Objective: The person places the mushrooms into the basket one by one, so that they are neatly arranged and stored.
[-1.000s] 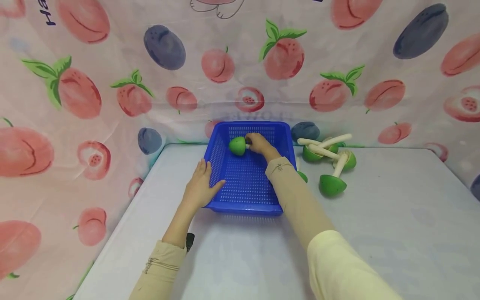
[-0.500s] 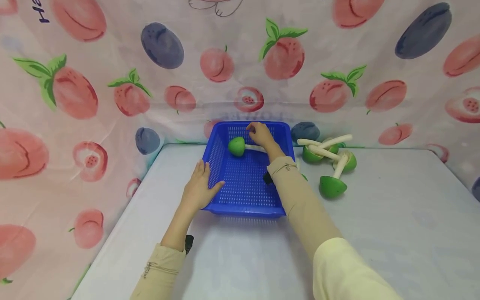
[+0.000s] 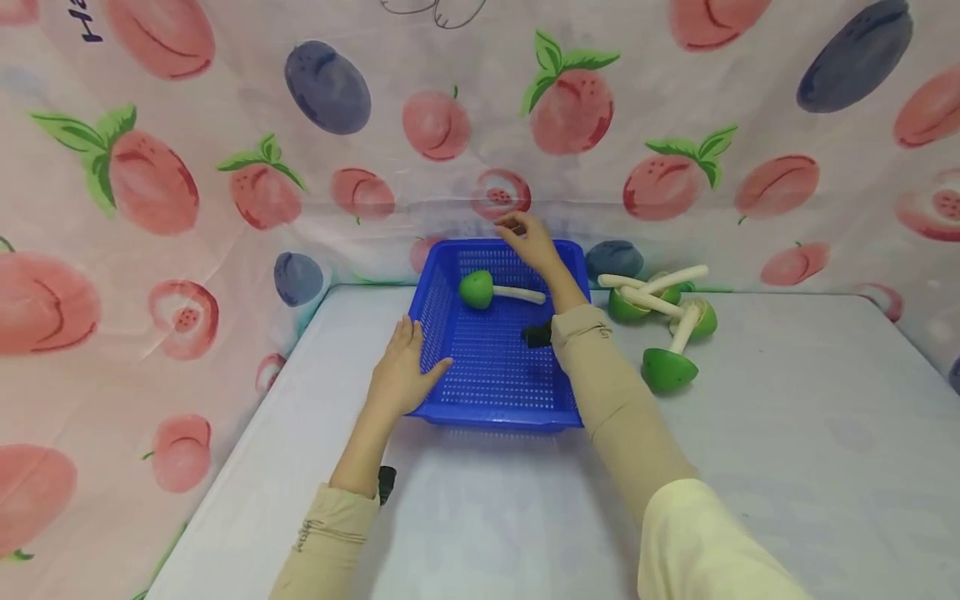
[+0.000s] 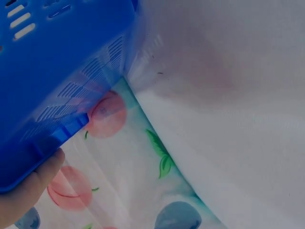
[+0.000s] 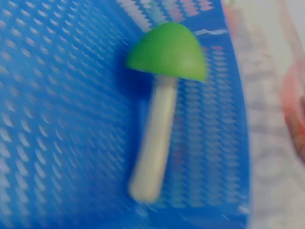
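A blue plastic basket (image 3: 491, 417) with a perforated floor and walls stands on the table. Inside, near its back, a mushroom (image 3: 477, 289) with a green cap and a pale stem lies on its side; the blurred right wrist view shows the same mushroom (image 5: 167, 55) closer. My left hand (image 3: 397, 375) rests on the basket's left rim, fingers straight and thumb reaching over the inside. In the left wrist view a finger (image 4: 40, 179) touches the rim. My right hand (image 3: 531, 242), fingers loosely bent and holding nothing, hovers above the back of the basket.
Several more green-capped mushrooms (image 3: 670, 369) lie piled on the white table (image 3: 795, 450) to the right of the basket. Behind the table hangs a fruit-printed cloth (image 3: 450, 192). A black wrist device (image 3: 537, 335) shows under my right wrist.
My right hand let go of the mushroom's stem, leaving it lying in the basket, then rose up and back toward the far rim. My left hand stayed on the left rim.
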### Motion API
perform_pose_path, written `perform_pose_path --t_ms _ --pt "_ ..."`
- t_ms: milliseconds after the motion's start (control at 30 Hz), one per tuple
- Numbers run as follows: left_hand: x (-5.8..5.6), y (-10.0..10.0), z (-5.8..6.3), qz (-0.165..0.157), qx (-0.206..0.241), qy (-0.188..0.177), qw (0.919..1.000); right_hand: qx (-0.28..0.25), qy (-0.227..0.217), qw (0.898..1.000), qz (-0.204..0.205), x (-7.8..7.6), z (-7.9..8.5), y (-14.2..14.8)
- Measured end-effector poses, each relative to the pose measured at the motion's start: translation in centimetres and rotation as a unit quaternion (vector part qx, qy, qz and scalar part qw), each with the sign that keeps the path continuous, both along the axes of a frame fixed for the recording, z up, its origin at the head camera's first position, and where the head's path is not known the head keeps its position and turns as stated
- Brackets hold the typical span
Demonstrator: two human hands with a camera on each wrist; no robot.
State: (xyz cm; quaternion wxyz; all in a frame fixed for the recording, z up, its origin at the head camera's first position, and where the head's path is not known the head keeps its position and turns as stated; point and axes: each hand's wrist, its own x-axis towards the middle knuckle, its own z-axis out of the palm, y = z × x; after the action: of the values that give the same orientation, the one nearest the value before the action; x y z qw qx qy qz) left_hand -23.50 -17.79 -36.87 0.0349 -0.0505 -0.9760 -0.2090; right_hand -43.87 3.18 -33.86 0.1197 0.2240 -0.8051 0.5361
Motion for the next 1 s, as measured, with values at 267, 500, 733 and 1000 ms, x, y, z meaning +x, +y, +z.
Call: perform_pose_path --t_ms 267,500,733,1000 --pt "-0.1 0.4 0.5 -0.004 -0.010 -0.003 0.9999 -0.153 0.049 0.985 0.067 2.4 6.8 -1.2" --pt "0.0 0.1 0.2 -0.002 -0.008 -0.004 1.0000 -0.081 0.084 0.988 0.105 4.7 10.1 -2.2" --pt "-0.1 0.2 0.2 -0.009 -0.016 -0.014 0.9997 -0.039 0.096 0.989 0.102 6.8 11.9 -0.5" --pt "-0.1 0.1 0.3 -0.004 -0.018 -0.017 0.9997 0.005 0.117 0.991 0.066 10.1 12.9 2.4"
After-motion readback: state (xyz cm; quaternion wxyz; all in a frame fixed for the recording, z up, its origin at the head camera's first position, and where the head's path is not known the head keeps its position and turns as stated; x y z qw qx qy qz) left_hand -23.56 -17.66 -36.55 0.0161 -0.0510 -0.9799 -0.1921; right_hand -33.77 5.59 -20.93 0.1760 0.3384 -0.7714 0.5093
